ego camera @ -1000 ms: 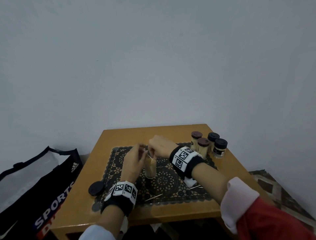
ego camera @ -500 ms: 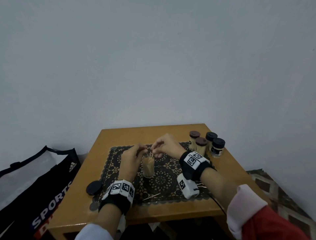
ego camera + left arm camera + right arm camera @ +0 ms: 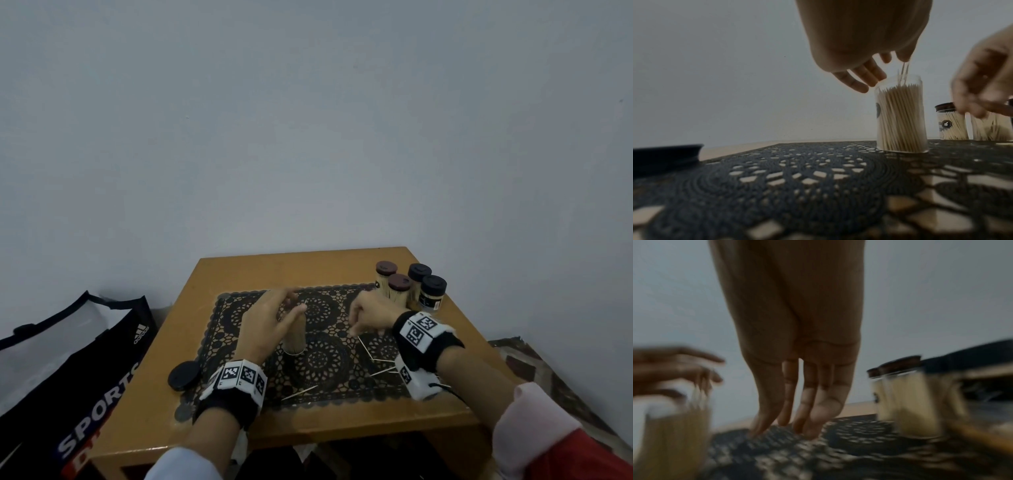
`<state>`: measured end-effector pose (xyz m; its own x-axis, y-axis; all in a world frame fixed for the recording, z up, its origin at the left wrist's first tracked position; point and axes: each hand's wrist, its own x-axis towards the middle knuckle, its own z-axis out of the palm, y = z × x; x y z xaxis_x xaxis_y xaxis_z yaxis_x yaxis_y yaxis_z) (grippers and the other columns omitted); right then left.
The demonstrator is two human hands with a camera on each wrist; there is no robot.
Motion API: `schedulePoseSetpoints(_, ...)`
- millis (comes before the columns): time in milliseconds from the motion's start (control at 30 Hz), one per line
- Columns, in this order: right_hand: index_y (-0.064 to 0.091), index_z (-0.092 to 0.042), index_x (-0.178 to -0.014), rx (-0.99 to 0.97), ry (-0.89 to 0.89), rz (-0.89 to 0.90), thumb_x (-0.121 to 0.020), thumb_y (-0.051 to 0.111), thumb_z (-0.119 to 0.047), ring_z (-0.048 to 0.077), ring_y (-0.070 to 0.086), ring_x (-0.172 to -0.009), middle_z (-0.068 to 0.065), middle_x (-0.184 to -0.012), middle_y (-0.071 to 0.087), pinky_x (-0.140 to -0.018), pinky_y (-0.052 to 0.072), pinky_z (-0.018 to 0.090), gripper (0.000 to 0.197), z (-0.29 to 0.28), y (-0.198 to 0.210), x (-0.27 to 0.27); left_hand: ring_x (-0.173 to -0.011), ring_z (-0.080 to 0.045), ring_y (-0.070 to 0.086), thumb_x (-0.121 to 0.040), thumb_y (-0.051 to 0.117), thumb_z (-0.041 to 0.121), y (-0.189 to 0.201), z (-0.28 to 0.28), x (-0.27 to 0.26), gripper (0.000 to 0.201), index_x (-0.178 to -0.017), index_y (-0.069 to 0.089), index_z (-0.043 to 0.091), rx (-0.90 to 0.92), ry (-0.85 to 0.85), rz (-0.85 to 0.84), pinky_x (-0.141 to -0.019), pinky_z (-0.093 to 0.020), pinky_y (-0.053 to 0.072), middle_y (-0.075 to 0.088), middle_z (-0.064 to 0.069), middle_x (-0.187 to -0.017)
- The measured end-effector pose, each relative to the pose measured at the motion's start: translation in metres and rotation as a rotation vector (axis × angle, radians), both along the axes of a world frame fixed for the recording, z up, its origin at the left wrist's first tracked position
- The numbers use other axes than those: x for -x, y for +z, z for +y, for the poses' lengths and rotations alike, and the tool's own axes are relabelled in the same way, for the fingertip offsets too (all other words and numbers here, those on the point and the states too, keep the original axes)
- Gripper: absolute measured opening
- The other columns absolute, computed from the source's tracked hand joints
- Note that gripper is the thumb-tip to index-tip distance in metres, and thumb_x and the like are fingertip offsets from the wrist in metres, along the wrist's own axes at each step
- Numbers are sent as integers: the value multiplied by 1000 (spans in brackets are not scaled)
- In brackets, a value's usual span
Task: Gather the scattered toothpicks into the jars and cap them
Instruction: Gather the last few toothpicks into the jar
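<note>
An open clear jar (image 3: 295,337) packed with toothpicks stands on the black lace mat (image 3: 325,363). My left hand (image 3: 297,305) hovers over its mouth and pinches the tops of a couple of toothpicks (image 3: 904,71) that stand in the jar (image 3: 900,116). My right hand (image 3: 356,330) is to the right of the jar, fingers pointing down, fingertips (image 3: 812,433) touching the mat and holding nothing I can see. Loose toothpicks (image 3: 364,347) lie just in front of it, more (image 3: 383,371) near my right wrist, and one (image 3: 298,394) near the mat's front edge. A black cap (image 3: 184,374) lies on the table, left of the mat.
Several capped toothpick jars (image 3: 411,287) stand together at the back right of the wooden table (image 3: 274,270). A black sports bag (image 3: 68,377) sits on the floor to the left. A wall rises close behind the table.
My right hand has left the jar's mouth and moved right and down to the mat. The left hand has stayed at the jar with the toothpicks that stick up.
</note>
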<state>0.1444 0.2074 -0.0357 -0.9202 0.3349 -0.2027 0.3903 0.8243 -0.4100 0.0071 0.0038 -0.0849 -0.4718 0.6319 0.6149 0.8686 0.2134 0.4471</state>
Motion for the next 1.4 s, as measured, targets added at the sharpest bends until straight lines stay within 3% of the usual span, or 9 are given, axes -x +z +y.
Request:
schedulePoseSetpoints(133,73,3,-87,-84,-79,-117,-79,80,-24,12,54,-43,10,-66,67,-42,44,21,29,6,-11,-10,-85,2,55,-90,66,29,-1,1,0,16,-106,68,27,0,1,66,-69,-23,54,62,17,-100)
schedulePoseSetpoints(300,73,-2,-83,-119,-65,-70,-82,74,-9,22,71,-66,10,-78,73,-65,61,38,7,0,-21,-3,-87,-6,58,-87,71,21,-5,2,3,5,-92,71,23,19,40,71,-68,-31,55,65,11,-96)
schedulePoseSetpoints(433,71,1,-87,-167,-20,-99,-85,64,-5,28,68,-71,11,-76,67,-67,58,39,9,-5,-20,1,-89,-7,57,-89,68,29,-6,2,4,7,-92,72,23,52,55,78,-68,-31,55,64,11,-95)
schedulePoseSetpoints(533,65,-2,-85,-139,2,-103,-85,64,-7,27,64,-72,13,-83,65,-63,54,36,5,-8,-18,3,-90,-4,57,-90,66,27,-6,1,3,17,-107,68,27,43,39,99,-68,-27,55,64,13,-100)
schedulePoseSetpoints(667,65,-10,-97,13,-61,112,-85,66,-4,13,59,-56,7,-87,66,-45,49,21,13,-10,-17,10,-84,0,54,-92,63,23,-5,2,2,36,-127,57,33,54,-14,139,-61,-18,51,60,12,-108)
schedulePoseSetpoints(800,63,-15,-107,107,-89,362,-88,64,-2,6,59,-48,5,-80,68,-48,50,18,23,-21,-15,17,-92,-5,57,-89,66,21,-5,3,3,20,-107,68,29,54,-26,174,-64,-24,54,60,13,-106)
schedulePoseSetpoints(1000,66,-15,-95,293,-129,723,-87,68,-10,18,68,-68,4,-77,68,-63,60,38,10,-43,-14,27,-96,-7,55,-87,70,24,-8,3,7,7,-94,73,25,93,61,110,-68,-29,55,62,12,-101)
schedulePoseSetpoints(1200,67,-19,-91,302,-127,858,-84,71,-16,7,65,-73,-5,-77,69,-71,58,32,9,-59,-19,37,-89,-2,54,-91,65,31,-7,3,5,17,-107,66,28,84,54,29,-69,-25,53,62,16,-101)
schedulePoseSetpoints(1400,65,-19,-98,250,-107,1020,-87,68,-17,4,64,-77,-8,-82,68,-71,56,25,12,-65,-24,39,-80,-1,53,-92,62,31,-7,2,4,6,-97,63,28,68,64,31,-64,-23,49,58,17,-93)
